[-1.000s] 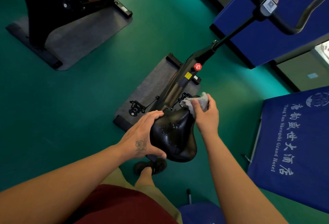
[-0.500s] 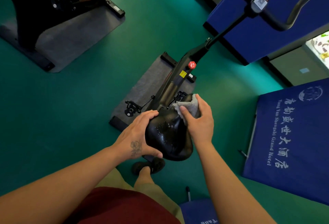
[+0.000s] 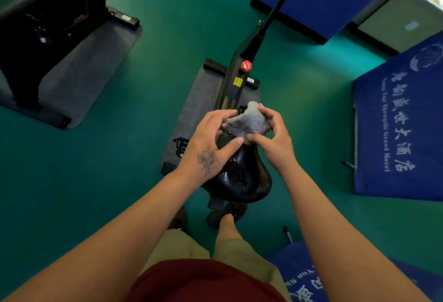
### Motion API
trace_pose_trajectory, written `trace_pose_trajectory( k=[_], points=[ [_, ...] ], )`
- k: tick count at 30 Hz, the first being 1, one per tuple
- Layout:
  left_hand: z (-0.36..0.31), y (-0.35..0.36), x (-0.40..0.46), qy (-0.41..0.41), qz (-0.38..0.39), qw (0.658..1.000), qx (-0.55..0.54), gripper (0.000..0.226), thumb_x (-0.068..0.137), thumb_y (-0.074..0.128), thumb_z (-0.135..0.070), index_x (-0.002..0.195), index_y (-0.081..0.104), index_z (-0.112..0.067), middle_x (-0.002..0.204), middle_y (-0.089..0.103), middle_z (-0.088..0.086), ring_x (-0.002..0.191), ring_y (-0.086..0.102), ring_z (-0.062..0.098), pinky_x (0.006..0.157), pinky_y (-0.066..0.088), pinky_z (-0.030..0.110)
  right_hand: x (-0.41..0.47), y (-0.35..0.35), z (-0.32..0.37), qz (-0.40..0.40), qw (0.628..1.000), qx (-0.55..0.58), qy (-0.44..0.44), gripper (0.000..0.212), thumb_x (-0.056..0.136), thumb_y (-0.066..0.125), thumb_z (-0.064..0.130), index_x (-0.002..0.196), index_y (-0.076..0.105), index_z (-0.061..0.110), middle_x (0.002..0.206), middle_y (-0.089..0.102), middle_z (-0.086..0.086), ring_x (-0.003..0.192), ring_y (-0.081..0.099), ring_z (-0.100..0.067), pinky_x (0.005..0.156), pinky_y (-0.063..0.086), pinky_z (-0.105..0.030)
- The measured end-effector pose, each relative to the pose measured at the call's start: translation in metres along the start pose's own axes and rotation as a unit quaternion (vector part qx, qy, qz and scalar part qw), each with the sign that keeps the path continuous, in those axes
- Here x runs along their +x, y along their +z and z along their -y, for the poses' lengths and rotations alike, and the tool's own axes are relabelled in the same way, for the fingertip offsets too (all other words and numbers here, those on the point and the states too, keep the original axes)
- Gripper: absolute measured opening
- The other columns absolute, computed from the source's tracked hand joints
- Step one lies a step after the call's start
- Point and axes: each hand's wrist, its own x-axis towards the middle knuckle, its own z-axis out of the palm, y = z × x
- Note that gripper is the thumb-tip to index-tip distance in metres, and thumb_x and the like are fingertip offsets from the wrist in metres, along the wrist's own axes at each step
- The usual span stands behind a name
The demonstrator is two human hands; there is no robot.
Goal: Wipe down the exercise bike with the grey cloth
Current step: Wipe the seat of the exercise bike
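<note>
Both hands are working the grey cloth (image 3: 249, 122) just above the nose end of the exercise bike's (image 3: 239, 86) saddle (image 3: 242, 177): right hand (image 3: 275, 138) is pinching its bunched right side between thumb and curled fingers, left hand (image 3: 208, 143) is closing fingers and thumb on its left edge. Cloth is looking light, soft and limp, likely damp, so it is best gathered into a palm-filling wad. Saddle is showing glossy and beaded wet, probably slick; steadying it by the rear edge seems wise.
</note>
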Motion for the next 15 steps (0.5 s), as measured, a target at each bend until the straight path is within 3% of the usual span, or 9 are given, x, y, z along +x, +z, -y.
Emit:
trace_pose_trajectory(
  k=[2,4,6,9,12,15],
  points=[
    [-0.01,0.008,0.023,0.075,0.034,0.995,0.061,0.056,0.096,0.077,-0.021,0.149,0.058,-0.021,0.151,0.052,-0.006,0.142,0.05,0.016,0.12,0.044,0.04,-0.006,-0.004,0.002,0.005,0.998,0.061,0.016,0.066,0.076,0.065,0.011,0.139,0.058,0.03,0.15,0.057,0.011,0.133,0.052,0.004,0.11,0.045,-0.024],
    [-0.017,0.017,0.041,0.132,0.077,0.978,0.143,0.055,0.096,0.074,-0.017,0.149,0.058,-0.019,0.158,0.05,-0.003,0.145,0.044,0.021,0.125,0.032,0.029,-0.011,-0.005,0.006,-0.007,0.991,0.127,0.031,0.058,0.083,0.054,-0.003,0.138,0.059,0.015,0.139,0.061,0.006,0.117,0.057,0.017,0.093,0.048,-0.01],
    [-0.017,0.027,0.051,0.169,0.124,0.956,0.205,0.052,0.096,0.071,-0.013,0.147,0.061,-0.015,0.159,0.051,0.002,0.146,0.043,0.024,0.126,0.028,0.029,-0.015,-0.004,0.003,-0.02,0.986,0.156,0.05,0.054,0.09,0.043,-0.016,0.137,0.058,0.008,0.134,0.062,0.002,0.109,0.058,0.021,0.09,0.044,-0.006],
    [-0.005,0.034,0.056,0.201,0.166,0.933,0.247,0.047,0.098,0.066,-0.007,0.144,0.064,-0.009,0.152,0.059,0.006,0.148,0.046,0.027,0.127,0.033,0.041,-0.021,0.002,-0.013,-0.056,0.983,0.159,0.068,0.045,0.095,0.044,0.005,0.134,0.06,0.018,0.134,0.064,0.008,0.118,0.057,0.015,0.102,0.04,-0.009],
    [0.007,0.029,0.051,0.188,0.149,0.944,0.225,0.04,0.1,0.065,-0.006,0.14,0.066,-0.007,0.152,0.06,0.005,0.151,0.045,0.024,0.127,0.033,0.039,-0.036,0.016,-0.029,-0.114,0.983,0.111,0.095,0.043,0.101,0.041,0.031,0.139,0.06,0.023,0.14,0.061,0.011,0.126,0.053,0.004,0.108,0.036,-0.017],
    [0.009,0.026,0.037,0.169,0.151,0.949,0.219,0.04,0.1,0.068,-0.007,0.139,0.066,-0.011,0.156,0.056,0.001,0.154,0.041,0.021,0.128,0.033,0.038,-0.05,0.034,-0.036,-0.148,0.98,0.05,0.124,0.043,0.111,0.032,0.041,0.139,0.058,0.022,0.137,0.061,0.008,0.126,0.052,-0.006,0.107,0.037,-0.028]
  ],
)
